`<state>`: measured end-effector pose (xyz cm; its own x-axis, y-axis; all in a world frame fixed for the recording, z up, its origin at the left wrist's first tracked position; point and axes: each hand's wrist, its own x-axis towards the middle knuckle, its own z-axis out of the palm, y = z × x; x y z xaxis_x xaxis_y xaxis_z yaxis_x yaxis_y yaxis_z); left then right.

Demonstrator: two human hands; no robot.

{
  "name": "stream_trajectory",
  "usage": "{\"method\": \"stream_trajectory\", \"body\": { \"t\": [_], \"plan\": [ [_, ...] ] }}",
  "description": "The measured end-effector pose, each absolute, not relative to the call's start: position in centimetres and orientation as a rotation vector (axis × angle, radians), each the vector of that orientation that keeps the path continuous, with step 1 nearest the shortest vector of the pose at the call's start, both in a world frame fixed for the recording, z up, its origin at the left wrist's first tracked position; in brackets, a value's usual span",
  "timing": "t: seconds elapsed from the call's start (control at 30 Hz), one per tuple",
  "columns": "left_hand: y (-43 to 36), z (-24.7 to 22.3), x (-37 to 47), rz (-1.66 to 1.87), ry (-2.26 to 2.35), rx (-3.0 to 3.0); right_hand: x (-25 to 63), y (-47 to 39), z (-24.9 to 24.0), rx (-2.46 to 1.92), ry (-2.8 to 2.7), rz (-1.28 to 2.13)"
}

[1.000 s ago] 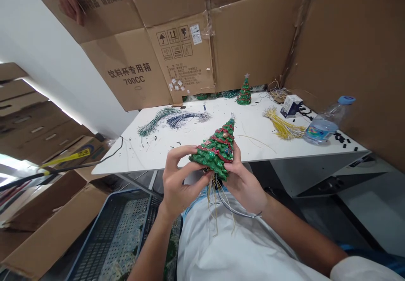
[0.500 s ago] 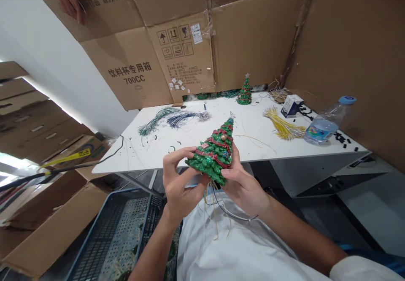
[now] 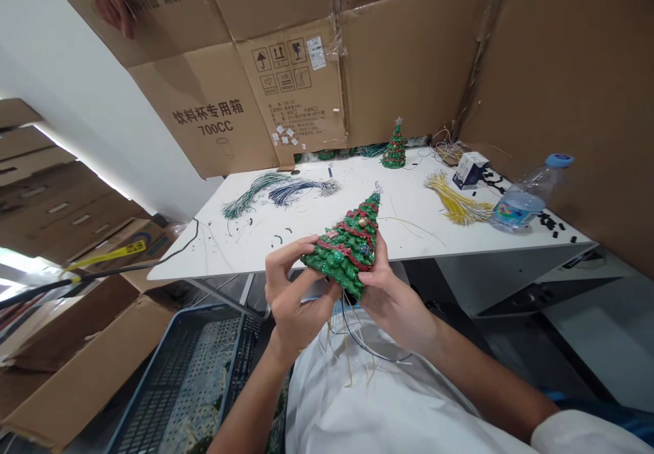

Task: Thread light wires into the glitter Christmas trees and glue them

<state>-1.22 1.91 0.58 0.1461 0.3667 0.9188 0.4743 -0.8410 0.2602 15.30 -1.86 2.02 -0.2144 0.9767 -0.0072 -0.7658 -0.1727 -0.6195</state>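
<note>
A small green Christmas tree (image 3: 350, 246) with red garland and a star tip is held tilted above my lap, near the table's front edge. My left hand (image 3: 299, 297) grips the left side and base of the tree. Around its right side, my right hand (image 3: 396, 297) is closed, thumb near the lower edge. Thin yellow, white and dark wires (image 3: 348, 345) hang from beneath the base. The underside of the tree and some left fingertips are hidden.
On the white table (image 3: 327, 229) lie green wires (image 3: 250, 191), blue wires (image 3: 296, 191), yellow wires (image 3: 454, 198), another tree (image 3: 394, 146), a small box (image 3: 470, 170) and a bottle (image 3: 526, 195). A blue crate (image 3: 178, 314) stands below left. Another person's hand (image 3: 110, 1) touches the cardboard.
The tree and both hands have shifted very slightly to the right. The grip on the tree looks the same, and the hanging wires have moved a little.
</note>
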Motion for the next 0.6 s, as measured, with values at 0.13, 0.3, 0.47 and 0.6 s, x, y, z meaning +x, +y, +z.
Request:
{"method": "stream_trajectory", "body": {
  "t": [0.13, 0.3, 0.47, 0.6],
  "plan": [
    [1.80, 0.74, -1.23, -1.803, -0.833, -2.319, 15.25, -2.05, 2.25, -0.485, -0.570, 1.715],
    [1.66, 0.85, -1.17, -1.796, -0.855, -2.337, 15.25, -2.08, 2.28, -0.496, -0.569, 1.704],
    [1.58, 0.73, -0.94, -1.810, -0.873, -2.336, 15.29, -2.00, 2.08, -0.513, -0.574, 1.700],
    [1.52, 0.72, -0.74, -1.821, -0.884, -2.331, 15.20, -1.97, 2.11, -0.528, -0.556, 1.707]
  ]
}}
